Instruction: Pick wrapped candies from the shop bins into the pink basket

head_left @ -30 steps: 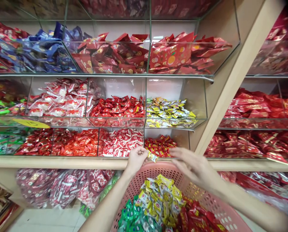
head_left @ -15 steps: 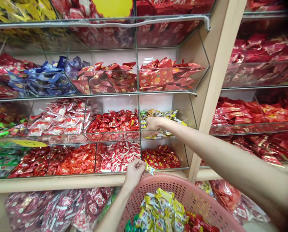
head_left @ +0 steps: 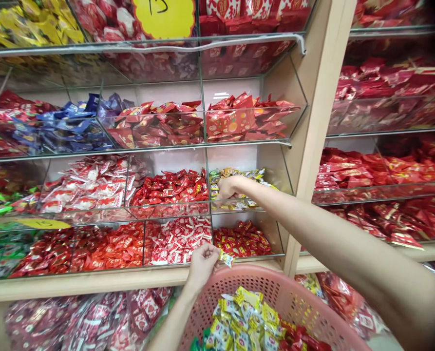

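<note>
My left hand (head_left: 203, 263) is closed in a pinch on a yellow-and-white wrapped candy (head_left: 226, 259), just above the rim of a pink perforated basket (head_left: 286, 287). Inside the basket lie yellow-and-white wrapped candies (head_left: 239, 317), red wrapped ones (head_left: 299, 338) and a few green ones. My right hand (head_left: 230, 187) reaches over the clear front panel into a shelf bin of similar yellow-and-white candies (head_left: 254, 174). Its fingers curl down among them; the tips are hidden, and what they hold cannot be made out.
Clear dividers and shelf fronts (head_left: 173, 208) split the wooden rack. Red candies (head_left: 171, 190) fill the bin left of my right hand, with more red candies (head_left: 241, 239) below. A wooden upright (head_left: 312, 146) stands at right. Bagged candies (head_left: 93, 319) lie under the shelf.
The view has tilted up slightly and shifted right, showing more of the yellow price sign. My right hand stays in the bin, its fingers angled further down. My left hand still pinches the candy.
</note>
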Tool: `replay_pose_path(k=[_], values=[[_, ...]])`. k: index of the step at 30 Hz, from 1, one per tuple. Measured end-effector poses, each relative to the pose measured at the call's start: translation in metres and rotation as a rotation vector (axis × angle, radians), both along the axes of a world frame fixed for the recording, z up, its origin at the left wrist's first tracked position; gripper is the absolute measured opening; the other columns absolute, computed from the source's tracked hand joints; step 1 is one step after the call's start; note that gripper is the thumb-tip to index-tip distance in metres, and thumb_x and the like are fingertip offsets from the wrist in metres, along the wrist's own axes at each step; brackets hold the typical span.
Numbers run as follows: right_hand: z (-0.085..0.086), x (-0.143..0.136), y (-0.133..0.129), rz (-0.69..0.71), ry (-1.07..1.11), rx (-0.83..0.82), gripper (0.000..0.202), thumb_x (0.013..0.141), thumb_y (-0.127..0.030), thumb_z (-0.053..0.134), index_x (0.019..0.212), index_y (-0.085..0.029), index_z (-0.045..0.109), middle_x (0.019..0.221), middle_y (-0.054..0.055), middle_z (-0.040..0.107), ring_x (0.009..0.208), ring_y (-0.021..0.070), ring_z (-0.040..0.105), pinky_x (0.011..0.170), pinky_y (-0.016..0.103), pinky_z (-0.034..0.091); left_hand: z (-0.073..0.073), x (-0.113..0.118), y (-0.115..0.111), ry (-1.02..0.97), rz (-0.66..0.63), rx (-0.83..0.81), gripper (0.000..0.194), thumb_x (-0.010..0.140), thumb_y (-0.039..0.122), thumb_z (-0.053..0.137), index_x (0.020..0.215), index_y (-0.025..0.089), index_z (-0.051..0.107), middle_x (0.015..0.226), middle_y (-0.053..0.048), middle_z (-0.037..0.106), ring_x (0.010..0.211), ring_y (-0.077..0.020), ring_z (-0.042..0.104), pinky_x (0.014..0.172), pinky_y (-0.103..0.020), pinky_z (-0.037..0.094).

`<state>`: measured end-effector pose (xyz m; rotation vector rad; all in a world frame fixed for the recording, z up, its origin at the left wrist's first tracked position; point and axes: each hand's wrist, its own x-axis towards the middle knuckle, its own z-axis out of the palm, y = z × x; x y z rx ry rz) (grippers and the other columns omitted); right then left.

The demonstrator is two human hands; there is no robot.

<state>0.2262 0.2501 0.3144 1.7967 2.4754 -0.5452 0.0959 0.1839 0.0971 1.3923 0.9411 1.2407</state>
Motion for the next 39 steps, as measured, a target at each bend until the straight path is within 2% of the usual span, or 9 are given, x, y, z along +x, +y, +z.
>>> replay_pose_path(k=[4, 9, 13, 18, 25, 29, 33, 36, 39], values=[[0.009, 0.029, -0.012, -0.094, 0.133, -0.049, 0.038, 0.067, -0.044, 0.069, 0.054, -0.016, 0.048, 0.05, -0.004, 0.044, 0.042, 0.0057, 0.038, 0.04, 0.02, 0.032, -0.002, 0.0, 0.0, 0.02, 0.008, -0.009, 0.024, 0.067, 0.038, 0.063, 0.065, 0.015, 0.055, 0.041, 0.004, 0.054, 0.032, -0.0066, 0.042, 0.034, -0.017, 0.033], [0.007, 0.065, -0.03, -0.05, 0.945, -0.207, 0.027, 0.068, -0.035, 0.072, 0.075, -0.017, 0.054, 0.067, -0.001, 0.058, 0.058, 0.0072, 0.056, 0.05, 0.015, 0.045, -0.004, 0.0, 0.0, 0.044, 0.033, 0.0, 0.025, 0.069, 0.039, 0.062, 0.065, 0.015, 0.055, 0.044, 0.002, 0.056, 0.033, -0.0065, 0.043, 0.034, -0.016, 0.032], [0.0, 0.081, -0.048, 0.12, 1.298, -0.273, 0.021, 0.076, -0.03, 0.065, 0.088, -0.015, 0.057, 0.087, 0.006, 0.066, 0.08, 0.0121, 0.064, 0.071, 0.021, 0.052, -0.004, 0.0, 0.001, 0.051, 0.02, 0.016, 0.028, 0.069, 0.041, 0.062, 0.063, 0.015, 0.055, 0.044, 0.001, 0.057, 0.033, -0.0063, 0.043, 0.034, -0.016, 0.03], [-0.017, 0.08, -0.075, 0.353, 1.442, -0.39, 0.027, 0.076, -0.037, 0.063, 0.091, -0.014, 0.059, 0.083, 0.004, 0.067, 0.072, 0.0105, 0.062, 0.061, 0.02, 0.052, -0.005, 0.0, 0.002, 0.03, 0.025, 0.016, 0.029, 0.067, 0.042, 0.064, 0.064, 0.015, 0.056, 0.046, 0.0, 0.058, 0.035, -0.0072, 0.045, 0.034, -0.016, 0.03], [-0.042, 0.077, -0.096, 0.15, 1.402, -0.434, 0.03, 0.072, -0.04, 0.061, 0.088, -0.015, 0.057, 0.078, 0.004, 0.065, 0.068, 0.0121, 0.06, 0.06, 0.024, 0.049, -0.002, 0.001, -0.001, 0.012, 0.038, 0.004, 0.026, 0.066, 0.039, 0.065, 0.064, 0.015, 0.056, 0.043, 0.003, 0.055, 0.034, -0.0076, 0.045, 0.034, -0.016, 0.032], [-0.071, 0.077, -0.109, 0.085, 1.507, -0.551, 0.023, 0.077, -0.034, 0.055, 0.087, -0.014, 0.057, 0.074, 0.004, 0.064, 0.064, 0.0107, 0.06, 0.055, 0.02, 0.049, -0.002, 0.0, -0.001, -0.018, 0.037, -0.003, 0.023, 0.065, 0.036, 0.065, 0.065, 0.015, 0.057, 0.046, 0.003, 0.055, 0.036, -0.0078, 0.046, 0.034, -0.016, 0.032], [-0.126, 0.08, -0.13, -0.202, 1.56, -0.726, 0.019, 0.083, -0.03, 0.051, 0.085, -0.013, 0.058, 0.07, 0.002, 0.063, 0.055, 0.0061, 0.059, 0.047, 0.013, 0.046, 0.0, 0.001, -0.002, 0.014, 0.025, -0.003, 0.022, 0.067, 0.036, 0.063, 0.066, 0.015, 0.058, 0.043, 0.004, 0.054, 0.033, -0.0066, 0.043, 0.034, -0.016, 0.033], [-0.162, 0.085, -0.147, -0.346, 1.479, -0.746, 0.021, 0.084, -0.034, 0.054, 0.082, -0.013, 0.058, 0.073, 0.003, 0.064, 0.055, 0.0058, 0.06, 0.046, 0.012, 0.046, 0.001, 0.001, -0.003, 0.032, 0.038, -0.002, 0.025, 0.067, 0.038, 0.064, 0.064, 0.014, 0.057, 0.043, 0.003, 0.054, 0.034, -0.0068, 0.044, 0.034, -0.016, 0.034], [-0.179, 0.089, -0.157, -0.383, 1.385, -0.709, 0.025, 0.081, -0.039, 0.06, 0.087, -0.015, 0.058, 0.073, 0.002, 0.063, 0.055, 0.0052, 0.059, 0.047, 0.011, 0.045, 0.001, 0.002, -0.002, 0.029, 0.041, 0.001, 0.024, 0.068, 0.037, 0.064, 0.066, 0.014, 0.057, 0.044, 0.003, 0.054, 0.035, -0.0069, 0.046, 0.035, -0.016, 0.034]])
